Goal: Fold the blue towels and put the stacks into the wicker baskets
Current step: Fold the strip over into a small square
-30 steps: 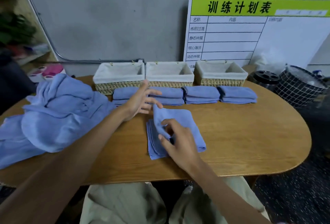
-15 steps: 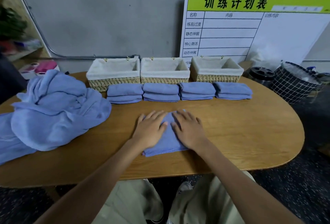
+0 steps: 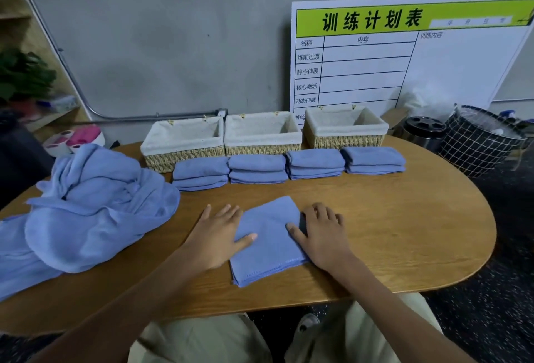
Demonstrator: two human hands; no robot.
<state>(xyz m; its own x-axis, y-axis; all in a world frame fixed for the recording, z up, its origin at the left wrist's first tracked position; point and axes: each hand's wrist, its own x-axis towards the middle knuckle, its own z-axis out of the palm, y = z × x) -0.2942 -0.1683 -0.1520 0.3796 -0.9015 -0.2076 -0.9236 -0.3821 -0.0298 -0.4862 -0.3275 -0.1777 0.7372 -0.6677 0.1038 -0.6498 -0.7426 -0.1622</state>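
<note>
Scene: a person sits at an oval wooden surface (image 3: 390, 226), seen from above and behind the hands.
Towel in hand: a folded blue towel (image 3: 268, 241) lies flat on the surface directly in front of the person.
Left hand (image 3: 216, 235): flat, fingers straight, lying on the towel's left edge; the grip is open.
Right hand (image 3: 320, 229): flat on the towel's right edge, thumb on the cloth; also an open grip, pinching nothing.
What changed: a second ago the right hand was lifting a flap of this towel; half a second ago both palms sat together on its middle. Now they have slid apart to the edges.
Meaning: the fold looks finished and smoothed, so this towel seems ready to join a stack.
Stacks: four folded stacks (image 3: 257, 169) sit in a row just in front of three lined wicker baskets (image 3: 185, 143), which hold no towels yet.
Remaining: a heap of unfolded towels (image 3: 95, 206) lies at the left.
</note>
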